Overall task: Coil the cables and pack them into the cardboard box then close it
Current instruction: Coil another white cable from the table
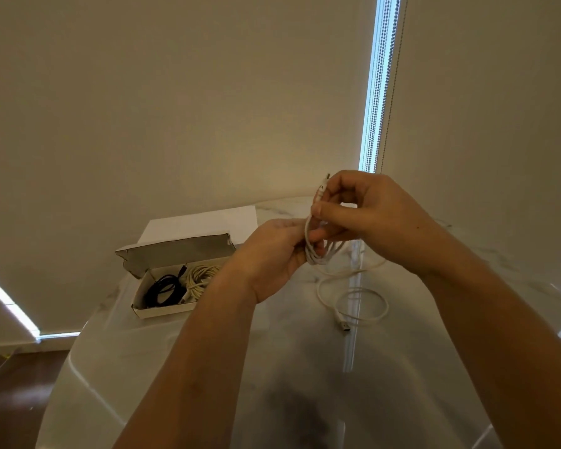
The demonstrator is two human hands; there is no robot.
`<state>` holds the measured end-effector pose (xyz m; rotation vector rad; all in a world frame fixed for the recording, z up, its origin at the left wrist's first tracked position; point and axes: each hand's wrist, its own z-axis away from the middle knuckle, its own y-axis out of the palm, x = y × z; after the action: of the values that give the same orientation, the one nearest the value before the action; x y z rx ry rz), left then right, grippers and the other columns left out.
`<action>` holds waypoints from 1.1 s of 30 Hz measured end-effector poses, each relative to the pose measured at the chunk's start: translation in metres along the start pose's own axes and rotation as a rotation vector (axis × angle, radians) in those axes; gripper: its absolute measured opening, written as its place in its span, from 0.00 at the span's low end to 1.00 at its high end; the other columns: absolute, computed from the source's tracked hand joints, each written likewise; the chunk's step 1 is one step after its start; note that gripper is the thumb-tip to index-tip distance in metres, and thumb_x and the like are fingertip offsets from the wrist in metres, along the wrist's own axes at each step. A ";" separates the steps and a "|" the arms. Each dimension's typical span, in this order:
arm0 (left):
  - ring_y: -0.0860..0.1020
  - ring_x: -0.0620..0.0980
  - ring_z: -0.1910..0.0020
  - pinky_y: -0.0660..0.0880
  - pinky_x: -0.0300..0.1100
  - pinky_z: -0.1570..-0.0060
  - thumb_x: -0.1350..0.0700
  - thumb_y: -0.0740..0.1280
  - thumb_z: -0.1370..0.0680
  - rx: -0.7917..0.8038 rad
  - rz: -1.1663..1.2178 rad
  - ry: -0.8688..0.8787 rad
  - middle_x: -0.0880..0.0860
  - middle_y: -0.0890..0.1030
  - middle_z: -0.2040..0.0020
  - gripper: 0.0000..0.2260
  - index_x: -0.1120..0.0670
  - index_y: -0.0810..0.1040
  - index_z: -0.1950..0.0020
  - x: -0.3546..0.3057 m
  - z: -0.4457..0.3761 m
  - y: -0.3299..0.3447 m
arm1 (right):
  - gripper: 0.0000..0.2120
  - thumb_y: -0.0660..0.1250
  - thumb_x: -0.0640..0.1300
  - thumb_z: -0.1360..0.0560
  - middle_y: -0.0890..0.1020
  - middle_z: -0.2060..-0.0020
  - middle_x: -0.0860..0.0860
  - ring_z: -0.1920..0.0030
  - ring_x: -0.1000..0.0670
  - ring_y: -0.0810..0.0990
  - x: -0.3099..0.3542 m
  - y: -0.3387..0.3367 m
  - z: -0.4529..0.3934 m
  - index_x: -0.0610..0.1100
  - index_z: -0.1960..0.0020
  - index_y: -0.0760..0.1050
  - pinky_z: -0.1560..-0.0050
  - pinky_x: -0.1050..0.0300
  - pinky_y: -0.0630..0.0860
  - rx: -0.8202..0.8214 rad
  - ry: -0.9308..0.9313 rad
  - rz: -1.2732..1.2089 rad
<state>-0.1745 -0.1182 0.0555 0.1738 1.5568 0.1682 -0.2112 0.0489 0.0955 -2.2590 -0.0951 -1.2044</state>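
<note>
A thin white cable point(347, 277) is partly looped between my hands above the table. My left hand point(272, 257) grips the small bundle of loops from the left. My right hand point(366, 218) pinches the cable near one white plug end that sticks up. The rest of the cable trails down and lies curled on the table, ending in a USB plug point(346, 326). The open cardboard box point(162, 311) sits to the left, lid flap raised. Inside lie a coiled black cable point(162, 288) and a coiled cream cable point(200, 277).
The glossy white marble table point(208, 367) has a rounded edge at left, with dark floor below. A white sheet point(201, 222) lies behind the box against the beige wall. A bead chain of a blind point(378, 92) hangs at the back right.
</note>
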 end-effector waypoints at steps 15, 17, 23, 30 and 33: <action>0.69 0.45 0.68 0.67 0.38 0.66 0.41 0.60 0.16 -0.066 -0.162 0.095 0.49 0.81 0.65 0.23 0.58 0.83 0.54 -0.003 0.003 0.013 | 0.09 0.72 0.45 0.23 0.85 0.60 0.40 0.58 0.38 0.86 -0.008 0.009 -0.002 0.39 0.51 0.78 0.52 0.36 0.83 -0.161 0.180 -0.179; 0.68 0.45 0.69 0.66 0.40 0.66 0.40 0.60 0.16 -0.115 -0.285 0.178 0.48 0.78 0.68 0.22 0.55 0.83 0.57 0.000 0.003 0.014 | 0.11 0.72 0.46 0.23 0.86 0.59 0.41 0.58 0.40 0.86 -0.010 0.011 -0.003 0.38 0.48 0.78 0.52 0.39 0.84 -0.178 0.194 -0.184; 0.74 0.42 0.69 0.69 0.40 0.65 0.39 0.58 0.17 -0.307 -0.504 0.306 0.46 0.77 0.63 0.19 0.54 0.77 0.45 0.004 -0.001 0.020 | 0.16 0.74 0.47 0.24 0.86 0.57 0.44 0.59 0.47 0.87 -0.014 0.013 -0.004 0.43 0.41 0.74 0.50 0.46 0.85 -0.204 0.227 -0.262; 0.75 0.45 0.65 0.73 0.42 0.65 0.46 0.58 0.15 -0.415 -0.381 0.359 0.54 0.79 0.56 0.11 0.51 0.70 0.39 0.001 -0.002 0.017 | 0.29 0.77 0.45 0.27 0.85 0.50 0.48 0.50 0.51 0.86 -0.009 0.009 -0.002 0.50 0.30 0.69 0.47 0.56 0.83 -0.028 0.162 -0.191; 0.75 0.47 0.65 0.72 0.42 0.66 0.49 0.58 0.14 -0.429 -0.357 0.391 0.54 0.78 0.58 0.07 0.50 0.71 0.40 0.001 -0.003 0.017 | 0.30 0.76 0.39 0.26 0.84 0.50 0.50 0.51 0.52 0.85 -0.010 0.009 -0.003 0.49 0.29 0.67 0.46 0.56 0.82 -0.037 0.103 -0.091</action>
<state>-0.1771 -0.1014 0.0577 -0.4992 1.8695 0.2589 -0.2165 0.0416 0.0846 -2.2409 -0.1388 -1.3789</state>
